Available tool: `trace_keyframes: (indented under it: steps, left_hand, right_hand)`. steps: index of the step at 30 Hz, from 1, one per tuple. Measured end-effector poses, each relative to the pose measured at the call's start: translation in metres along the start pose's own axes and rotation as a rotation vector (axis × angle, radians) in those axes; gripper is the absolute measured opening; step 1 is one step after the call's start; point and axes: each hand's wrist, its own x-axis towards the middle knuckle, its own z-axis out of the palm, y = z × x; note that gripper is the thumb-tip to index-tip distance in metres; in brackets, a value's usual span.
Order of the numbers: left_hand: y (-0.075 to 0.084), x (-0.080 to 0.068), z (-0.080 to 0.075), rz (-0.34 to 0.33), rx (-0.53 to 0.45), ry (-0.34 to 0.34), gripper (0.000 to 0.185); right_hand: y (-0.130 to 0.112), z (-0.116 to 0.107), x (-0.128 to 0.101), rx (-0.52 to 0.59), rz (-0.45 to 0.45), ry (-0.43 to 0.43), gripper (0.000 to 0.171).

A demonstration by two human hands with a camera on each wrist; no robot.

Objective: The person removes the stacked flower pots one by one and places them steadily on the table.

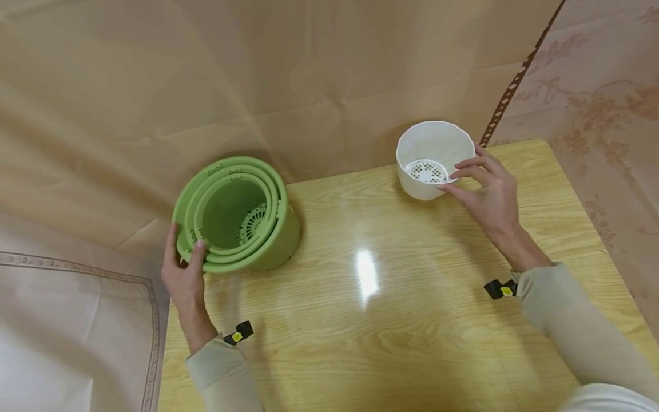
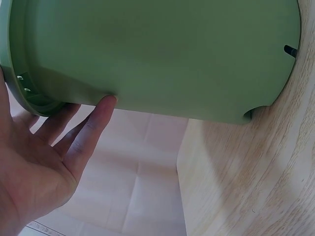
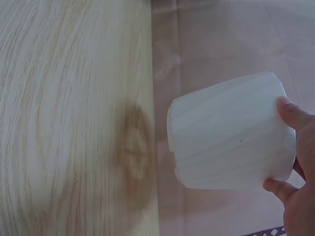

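At the left of the head view stand several green flower pots [image 1: 288, 229] nested inside one another, the innermost with a slotted base. My left hand [image 1: 184, 274] grips their rim, thumb over the edge and fingers along the outside. In the left wrist view, those fingers reach along the smooth wall of the outer green pot [image 2: 162, 59]. My right hand [image 1: 489, 191] pinches the rim of a white flower pot [image 1: 419, 186], its perforated bottom visible inside. The right wrist view shows the white pot [image 3: 231, 135] raised off the wooden table, a shadow beneath it.
The wooden table [image 1: 329, 343] has a glossy grain with a bright light reflection. A beige cloth [image 1: 309, 86] hangs along its far edge. Patterned pale cloth [image 1: 607, 114] lies beyond the right side, and more pale cloth [image 1: 62, 326] at the left.
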Motion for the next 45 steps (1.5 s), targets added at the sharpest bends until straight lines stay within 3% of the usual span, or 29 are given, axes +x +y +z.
trace_keyframes:
  steps: [45]
  left_hand:
    - [-0.006,-0.001,0.003,0.032,-0.040,0.018,0.058]
  right_hand:
    - [0.062,-0.014,-0.014,-0.070,0.107,0.053,0.027]
